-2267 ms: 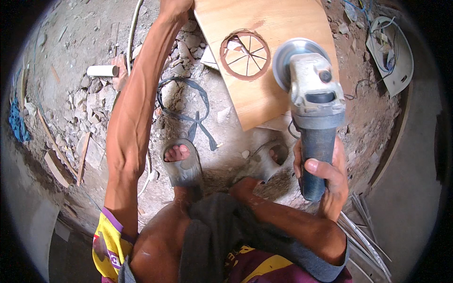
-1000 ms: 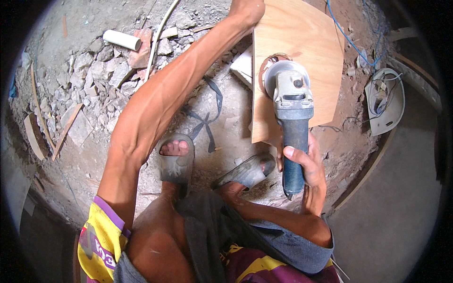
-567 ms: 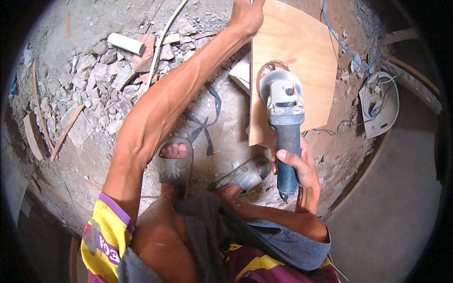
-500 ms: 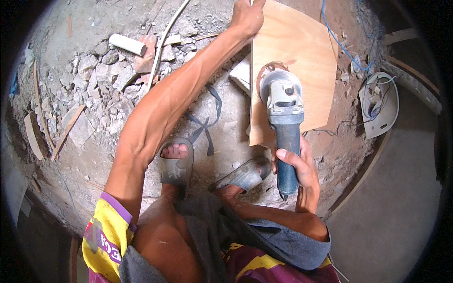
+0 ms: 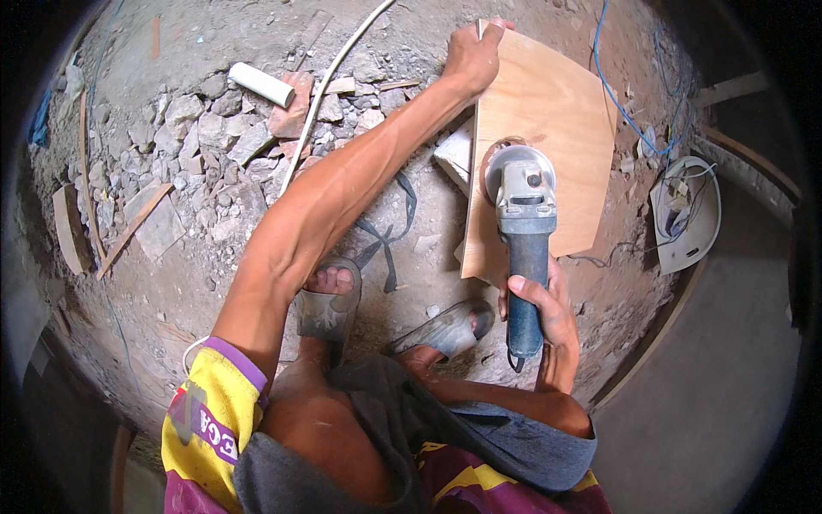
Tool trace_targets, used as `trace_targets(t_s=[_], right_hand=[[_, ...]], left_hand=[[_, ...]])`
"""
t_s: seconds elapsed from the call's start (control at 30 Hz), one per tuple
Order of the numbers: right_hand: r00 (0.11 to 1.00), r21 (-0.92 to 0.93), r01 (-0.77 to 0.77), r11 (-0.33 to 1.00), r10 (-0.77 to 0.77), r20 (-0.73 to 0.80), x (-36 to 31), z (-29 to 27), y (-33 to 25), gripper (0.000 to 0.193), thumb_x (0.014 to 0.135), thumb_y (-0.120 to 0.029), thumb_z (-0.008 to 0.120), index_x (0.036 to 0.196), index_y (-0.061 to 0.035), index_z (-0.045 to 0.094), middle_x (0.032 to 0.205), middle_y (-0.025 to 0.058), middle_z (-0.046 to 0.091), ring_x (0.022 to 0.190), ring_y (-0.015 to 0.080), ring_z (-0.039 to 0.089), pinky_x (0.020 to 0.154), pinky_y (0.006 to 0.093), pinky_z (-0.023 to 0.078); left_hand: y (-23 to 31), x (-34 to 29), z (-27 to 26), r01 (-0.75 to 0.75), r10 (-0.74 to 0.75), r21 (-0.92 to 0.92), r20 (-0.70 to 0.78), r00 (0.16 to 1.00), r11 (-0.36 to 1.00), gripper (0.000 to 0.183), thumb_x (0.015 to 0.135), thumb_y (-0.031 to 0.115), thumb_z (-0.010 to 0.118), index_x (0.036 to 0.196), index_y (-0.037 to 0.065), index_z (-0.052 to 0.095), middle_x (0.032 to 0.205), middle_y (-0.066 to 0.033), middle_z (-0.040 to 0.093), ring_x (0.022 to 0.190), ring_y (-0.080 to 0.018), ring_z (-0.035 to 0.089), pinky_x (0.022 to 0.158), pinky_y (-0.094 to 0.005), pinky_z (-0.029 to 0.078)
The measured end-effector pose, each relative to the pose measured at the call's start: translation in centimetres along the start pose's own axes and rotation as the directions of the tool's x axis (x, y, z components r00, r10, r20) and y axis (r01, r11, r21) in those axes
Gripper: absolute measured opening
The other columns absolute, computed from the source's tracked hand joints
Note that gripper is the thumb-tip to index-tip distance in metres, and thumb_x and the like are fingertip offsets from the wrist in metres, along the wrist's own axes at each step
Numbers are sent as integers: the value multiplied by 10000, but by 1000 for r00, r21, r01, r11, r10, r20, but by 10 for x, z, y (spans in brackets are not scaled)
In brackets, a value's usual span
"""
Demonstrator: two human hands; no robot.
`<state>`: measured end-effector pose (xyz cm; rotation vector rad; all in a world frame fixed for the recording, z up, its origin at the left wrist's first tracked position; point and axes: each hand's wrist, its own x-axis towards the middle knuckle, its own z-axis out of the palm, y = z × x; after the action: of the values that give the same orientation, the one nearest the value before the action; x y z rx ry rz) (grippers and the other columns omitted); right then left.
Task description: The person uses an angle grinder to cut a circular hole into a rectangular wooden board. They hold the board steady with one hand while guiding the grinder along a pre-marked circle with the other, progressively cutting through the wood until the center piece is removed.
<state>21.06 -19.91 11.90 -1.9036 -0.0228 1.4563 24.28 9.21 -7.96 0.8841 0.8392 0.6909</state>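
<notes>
My right hand [image 5: 548, 304] is wrapped round the blue handle of an angle grinder [image 5: 526, 248], thumb on top. The grinder's round disc and guard sit over a sheet of plywood [image 5: 556, 111], beside a dark, scuffed patch on the wood. At the sheet's far left corner my left hand [image 5: 475, 58] grips the edge, fingers curled over it. The plywood has angled corners and is raised on its left side, where a white block [image 5: 455, 156] shows partly under it. Whether the disc touches the wood, I cannot tell.
Broken stone [image 5: 201, 133] is heaped at the left, with a white pipe piece [image 5: 261, 84] and wood strips [image 5: 134, 230]. A pale hose [image 5: 330, 73] crosses the rubble. Blue cord [image 5: 618, 107] and a white shell with wires [image 5: 687, 214] lie at the right. A black strap [image 5: 390, 244] lies near my sandals.
The whole view has shifted, so the scene sits slightly lower and further right. Both hands keep their grips, and the grinder stays over nearly the same spot on the plywood.
</notes>
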Motion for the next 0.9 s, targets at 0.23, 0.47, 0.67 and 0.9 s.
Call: trace_targets(t_s=[0.23, 0.47, 0.67, 0.9], right_hand=[[1000, -42, -6, 999, 7, 13, 1, 3, -4, 700, 865, -309, 821, 1422, 24, 559, 814, 109, 674, 612, 213, 689, 570, 346, 555], [1000, -15, 6, 1000, -6, 20, -1, 6, -6, 680, 873, -292, 815, 1418, 29, 566, 816, 100, 675, 627, 193, 678, 592, 327, 552], [1000, -5, -2, 1000, 2, 25, -2, 7, -9, 644, 886, -266, 810, 1410, 25, 574, 848, 89, 682, 666, 178, 679, 626, 330, 568], [1000, 2, -9, 1000, 9, 13, -2, 9, -10, 643, 885, -257, 813, 1417, 14, 573, 851, 87, 679, 666, 178, 679, 624, 332, 568]], left_hand=[[-13, 11, -3, -39, 39, -25, -5, 999, 999, 397, 1161, 326, 574, 1188, 26, 833, 1025, -134, 830, 928, -228, 760, 879, -424, 605], [-11, 9, -4, -27, 24, 43, 53, 998, 999, 416, 1194, 326, 534, 1287, -3, 770, 1115, -160, 787, 964, -220, 754, 862, -399, 642], [-7, 7, -2, -21, 18, 67, 43, 999, 998, 412, 1184, 332, 554, 1273, -3, 776, 1095, -147, 791, 966, -216, 748, 878, -402, 634], [-16, 12, -2, -44, 42, 56, 35, 999, 997, 402, 1184, 318, 554, 1238, -6, 786, 1060, -134, 795, 948, -204, 748, 866, -390, 629]])
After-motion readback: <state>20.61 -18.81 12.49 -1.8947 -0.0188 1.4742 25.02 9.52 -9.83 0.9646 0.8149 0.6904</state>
